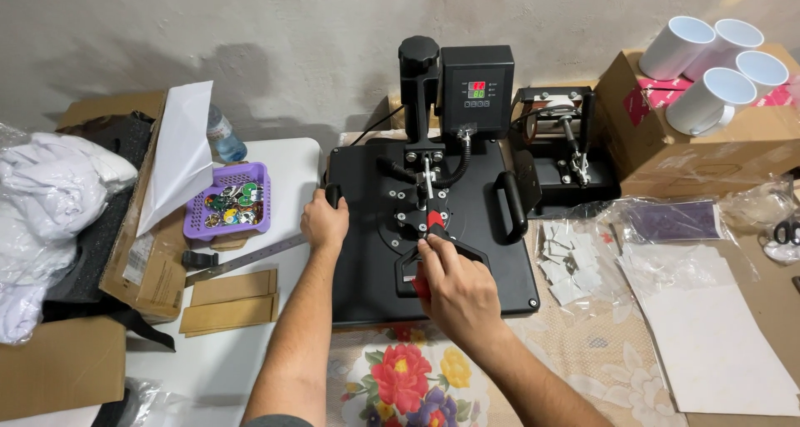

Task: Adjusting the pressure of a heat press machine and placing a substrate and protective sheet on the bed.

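Two hands on black heat press [367, 252], left hand [324, 221] grip closed on side handle [332, 195], right hand [454, 289] grip around red-tipped lever [434, 221] pointing toward person

A small print workshop: heat press [433, 235], blank white mugs [712, 60], cardboard boxes [683, 144]

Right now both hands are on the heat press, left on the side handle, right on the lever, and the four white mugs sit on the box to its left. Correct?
Nearly. The left hand grips the side handle of the heat press and the right hand the lever, but the head view shows the white mugs on the cardboard box to its right.
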